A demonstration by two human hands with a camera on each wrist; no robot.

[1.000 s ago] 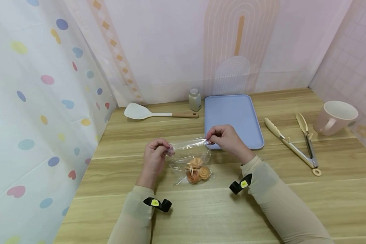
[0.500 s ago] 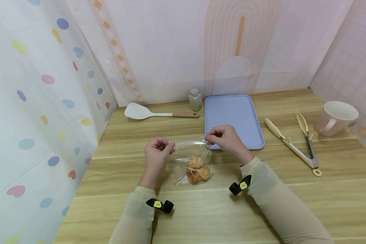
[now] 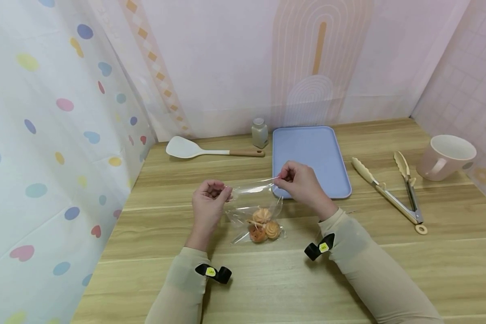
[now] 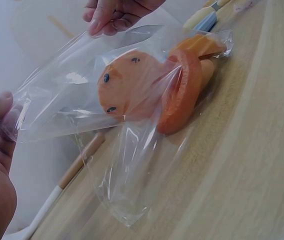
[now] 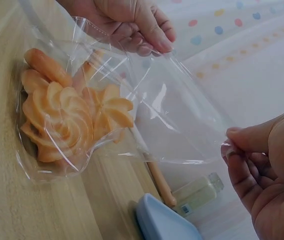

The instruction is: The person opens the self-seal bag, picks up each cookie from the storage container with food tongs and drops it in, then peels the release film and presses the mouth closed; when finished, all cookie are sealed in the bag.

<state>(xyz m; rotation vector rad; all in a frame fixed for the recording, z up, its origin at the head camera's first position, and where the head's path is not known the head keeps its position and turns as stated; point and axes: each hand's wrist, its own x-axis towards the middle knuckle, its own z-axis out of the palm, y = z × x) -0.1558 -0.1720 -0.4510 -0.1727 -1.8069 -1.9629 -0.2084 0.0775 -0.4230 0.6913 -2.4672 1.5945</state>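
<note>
Between the two hands is a clear plastic bag (image 3: 251,198), its upper edge stretched across from one hand to the other. Several cookies (image 3: 263,227) lie at the bottom of the bag, low over the tabletop. My left hand (image 3: 207,204) pinches the bag's upper left corner between thumb and fingers. At the upper right corner, my right hand (image 3: 301,186) pinches the film the same way. In the right wrist view a swirled cookie (image 5: 62,122) shows through the film. An orange cookie with dark dots (image 4: 129,85) shows in the left wrist view.
A blue tray (image 3: 308,153) lies behind my right hand. To its left are a small glass jar (image 3: 259,134) and a white spatula (image 3: 186,147) with a wooden handle. Spread tongs (image 3: 393,193) and a pink mug (image 3: 445,155) are on the right.
The left hand's grip on the corner has shifted, its thumb now extending further right. The right hand has risen slightly, and the bag's upper edge is pulled straighter.
</note>
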